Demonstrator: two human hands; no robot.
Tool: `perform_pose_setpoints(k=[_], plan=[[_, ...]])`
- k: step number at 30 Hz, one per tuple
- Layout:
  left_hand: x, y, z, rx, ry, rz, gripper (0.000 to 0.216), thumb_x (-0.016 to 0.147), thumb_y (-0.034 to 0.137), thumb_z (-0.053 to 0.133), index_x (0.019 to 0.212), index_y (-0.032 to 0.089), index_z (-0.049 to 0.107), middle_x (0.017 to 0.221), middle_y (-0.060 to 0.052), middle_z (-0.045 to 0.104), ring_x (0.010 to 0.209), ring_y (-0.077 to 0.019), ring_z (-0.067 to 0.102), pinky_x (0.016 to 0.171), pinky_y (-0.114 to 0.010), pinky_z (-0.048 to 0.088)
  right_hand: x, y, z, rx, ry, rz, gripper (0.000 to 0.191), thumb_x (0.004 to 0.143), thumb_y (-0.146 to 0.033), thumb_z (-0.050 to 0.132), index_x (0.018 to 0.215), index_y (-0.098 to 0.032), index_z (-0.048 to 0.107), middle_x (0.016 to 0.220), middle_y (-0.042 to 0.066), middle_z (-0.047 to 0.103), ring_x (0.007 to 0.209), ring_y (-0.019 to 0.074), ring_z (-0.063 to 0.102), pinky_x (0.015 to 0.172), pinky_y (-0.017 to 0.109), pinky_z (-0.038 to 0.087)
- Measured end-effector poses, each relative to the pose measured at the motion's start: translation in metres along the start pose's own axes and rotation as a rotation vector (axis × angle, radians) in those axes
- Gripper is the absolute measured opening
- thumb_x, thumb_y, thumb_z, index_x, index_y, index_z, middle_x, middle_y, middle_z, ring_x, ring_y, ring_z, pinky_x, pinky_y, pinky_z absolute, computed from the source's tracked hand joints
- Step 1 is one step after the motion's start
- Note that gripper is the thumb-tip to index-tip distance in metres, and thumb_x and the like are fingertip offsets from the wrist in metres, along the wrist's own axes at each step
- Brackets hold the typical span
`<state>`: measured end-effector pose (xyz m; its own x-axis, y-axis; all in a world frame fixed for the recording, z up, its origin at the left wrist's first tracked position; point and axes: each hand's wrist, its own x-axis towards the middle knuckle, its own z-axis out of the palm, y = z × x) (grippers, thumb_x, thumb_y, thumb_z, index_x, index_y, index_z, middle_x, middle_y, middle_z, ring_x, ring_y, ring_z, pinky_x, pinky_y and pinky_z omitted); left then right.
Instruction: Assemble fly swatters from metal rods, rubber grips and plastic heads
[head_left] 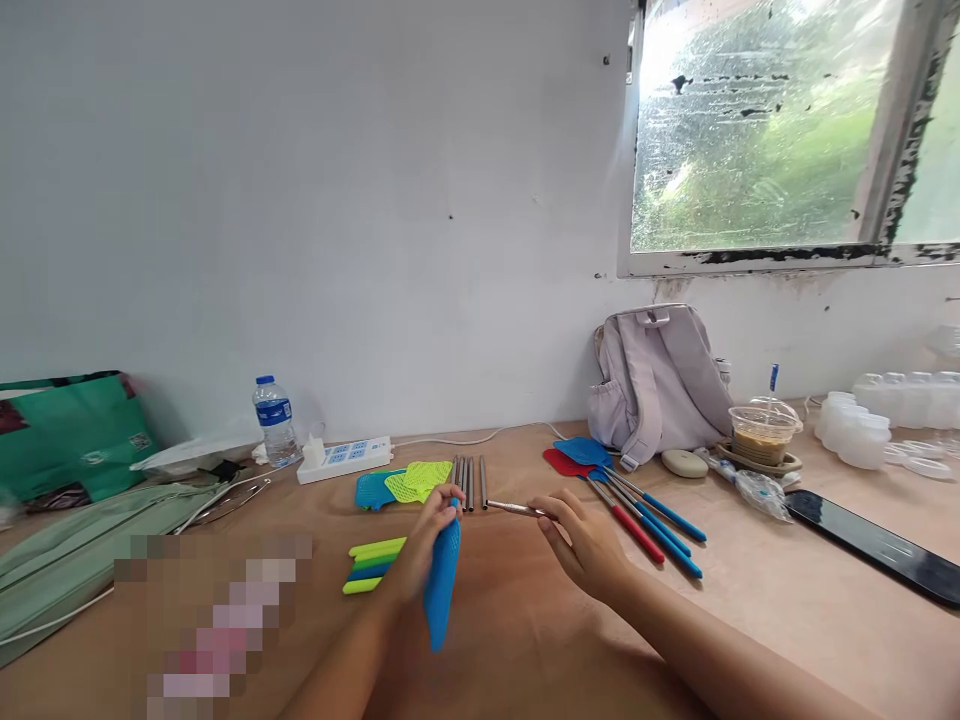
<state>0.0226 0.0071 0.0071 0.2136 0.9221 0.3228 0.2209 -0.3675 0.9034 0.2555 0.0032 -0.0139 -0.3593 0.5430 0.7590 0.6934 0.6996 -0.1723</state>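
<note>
My left hand (421, 545) is closed around a blue fly-swatter head (441, 580) that hangs down from it. In my right hand (583, 540), pinched between the fingers, is a thin silver metal rod (510, 508) pointing left towards the swatter head. Several more metal rods (469, 480) lie on the wooden table (525, 620) just beyond my hands. Blue and yellow-green swatter heads (405, 485) lie to their left. Green, yellow and blue plastic handle grips (371, 565) are stacked left of my left hand.
Finished swatters (637, 510) with blue and red handles lie to the right. Behind them are a grey backpack (656, 385), an iced drink cup (761, 430), white jars (855, 430) and a phone (870, 545). A water bottle (274, 420), power strip (345, 458) and green bags (67, 440) stand left.
</note>
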Motion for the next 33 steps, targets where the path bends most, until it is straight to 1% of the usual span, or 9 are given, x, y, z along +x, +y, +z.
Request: perform_pose_setpoints(k=[3, 6, 10, 12, 16, 20, 27, 31, 33], plan=[[-0.005, -0.002, 0.003, -0.017, -0.094, -0.004, 0.021, 0.081, 0.040, 0.036, 0.087, 0.022, 0.045, 0.076, 0.002, 0.045, 0.070, -0.0122, 0.043, 0.066, -0.023, 0.038, 0.000, 0.000, 0.001, -0.010, -0.032, -0.016, 0.024, 0.090, -0.025, 0.033, 0.101, -0.022, 0.054, 0.087, 0.007, 0.060, 0.070, 0.0165, 0.056, 0.061, 0.026, 0.040], [-0.009, 0.007, 0.005, 0.082, -0.177, -0.009, 0.022, 0.081, 0.042, 0.038, 0.080, 0.021, 0.045, 0.073, 0.002, 0.044, 0.068, -0.0126, 0.042, 0.065, -0.023, 0.037, 0.000, 0.000, 0.001, 0.000, -0.035, -0.037, 0.023, 0.089, -0.024, 0.035, 0.100, -0.021, 0.055, 0.086, 0.007, 0.061, 0.070, 0.0159, 0.056, 0.061, 0.026, 0.040], [-0.012, 0.015, 0.007, 0.328, -0.157, 0.151, 0.020, 0.081, 0.038, 0.039, 0.077, 0.021, 0.047, 0.082, -0.002, 0.049, 0.082, -0.0174, 0.044, 0.080, -0.029, 0.036, 0.001, 0.000, 0.001, -0.010, -0.057, -0.087, 0.022, 0.088, -0.023, 0.038, 0.098, -0.022, 0.057, 0.086, 0.007, 0.062, 0.069, 0.0155, 0.056, 0.060, 0.026, 0.040], [-0.012, 0.015, 0.006, 0.443, -0.144, 0.228, 0.019, 0.082, 0.036, 0.038, 0.076, 0.021, 0.047, 0.082, -0.002, 0.050, 0.085, -0.0186, 0.043, 0.084, -0.032, 0.033, 0.001, 0.000, 0.001, -0.029, -0.071, -0.114, 0.021, 0.087, -0.022, 0.038, 0.097, -0.022, 0.057, 0.086, 0.007, 0.062, 0.070, 0.0157, 0.057, 0.060, 0.026, 0.039], [-0.012, 0.015, 0.002, 0.606, -0.152, 0.292, 0.020, 0.085, 0.032, 0.033, 0.076, 0.022, 0.047, 0.079, -0.001, 0.051, 0.085, -0.0188, 0.041, 0.084, -0.034, 0.031, 0.002, 0.003, 0.001, -0.045, -0.078, -0.132, 0.020, 0.087, -0.023, 0.041, 0.097, -0.022, 0.058, 0.085, 0.006, 0.062, 0.070, 0.0157, 0.057, 0.060, 0.026, 0.039], [-0.013, 0.021, -0.003, 0.741, -0.226, 0.345, 0.022, 0.088, 0.026, 0.028, 0.078, 0.022, 0.047, 0.080, -0.001, 0.051, 0.085, -0.0184, 0.040, 0.083, -0.034, 0.031, 0.003, 0.003, 0.001, -0.065, -0.096, -0.168, 0.020, 0.087, -0.023, 0.040, 0.097, -0.023, 0.058, 0.083, 0.005, 0.062, 0.067, 0.0149, 0.056, 0.059, 0.026, 0.037], [-0.015, 0.029, -0.001, 1.037, -0.284, 0.402, 0.014, 0.081, 0.016, 0.036, 0.071, 0.020, 0.045, 0.083, -0.002, 0.051, 0.082, -0.0182, 0.040, 0.083, -0.037, 0.032, 0.006, -0.001, -0.001, -0.097, -0.117, -0.251, 0.017, 0.085, -0.021, 0.045, 0.091, -0.023, 0.060, 0.078, 0.004, 0.062, 0.065, 0.0142, 0.056, 0.056, 0.025, 0.034], [-0.018, 0.024, 0.006, 1.160, -0.311, 0.354, 0.011, 0.080, 0.017, 0.038, 0.074, 0.020, 0.046, 0.088, -0.002, 0.051, 0.087, -0.0193, 0.041, 0.085, -0.037, 0.034, 0.005, -0.004, 0.000, -0.149, -0.160, -0.284, 0.019, 0.087, -0.022, 0.042, 0.092, -0.024, 0.060, 0.076, 0.003, 0.061, 0.062, 0.0132, 0.054, 0.053, 0.025, 0.032], [-0.019, 0.020, 0.009, 1.201, -0.331, 0.323, 0.005, 0.079, 0.020, 0.042, 0.076, 0.019, 0.047, 0.091, -0.003, 0.050, 0.092, -0.0201, 0.041, 0.088, -0.037, 0.034, 0.004, -0.007, 0.002, -0.139, -0.172, -0.267, 0.020, 0.087, -0.023, 0.040, 0.090, -0.024, 0.060, 0.074, 0.003, 0.061, 0.061, 0.0127, 0.053, 0.053, 0.024, 0.032]])
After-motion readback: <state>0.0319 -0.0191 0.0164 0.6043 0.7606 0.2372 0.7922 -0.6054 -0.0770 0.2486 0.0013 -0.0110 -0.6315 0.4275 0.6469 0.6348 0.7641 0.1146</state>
